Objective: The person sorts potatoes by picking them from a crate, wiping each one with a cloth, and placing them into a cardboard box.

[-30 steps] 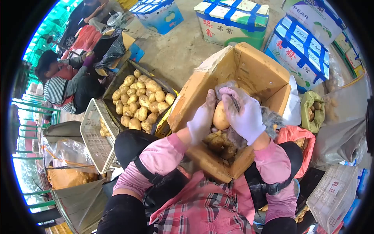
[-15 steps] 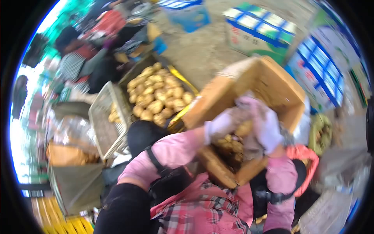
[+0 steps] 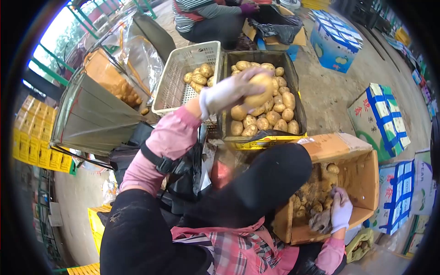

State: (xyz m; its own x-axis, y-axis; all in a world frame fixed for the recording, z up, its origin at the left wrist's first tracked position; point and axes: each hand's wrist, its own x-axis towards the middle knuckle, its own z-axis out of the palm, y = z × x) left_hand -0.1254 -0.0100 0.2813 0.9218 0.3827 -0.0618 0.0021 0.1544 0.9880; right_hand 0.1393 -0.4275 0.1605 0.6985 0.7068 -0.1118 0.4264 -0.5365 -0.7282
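My left hand (image 3: 231,91), in a white glove, grips a large potato (image 3: 260,90) above a black-lined crate (image 3: 226,94) full of potatoes. Down in the cardboard box (image 3: 332,142) at my right is my gloved right hand (image 3: 340,208), its fingers curled. A grey crumpled cloth (image 3: 321,222) shows against its palm and seems to be held there. Loose potatoes (image 3: 300,206) and dirt lie on the box floor, one potato (image 3: 332,168) near its far wall. Beside the lined crate stands a white plastic crate (image 3: 172,73) with several potatoes in it.
My bent knee (image 3: 284,165) sits between the lined crate and cardboard box. Fruit cartons (image 3: 337,41) stand on the concrete floor, with another carton (image 3: 382,119) at right. A co-worker (image 3: 211,20) sits beyond the crates. A large sack (image 3: 96,119) is at left.
My left hand has gone from the cardboard box to above the lined crate, carrying a potato. My right hand stays at the box. The view has turned left.
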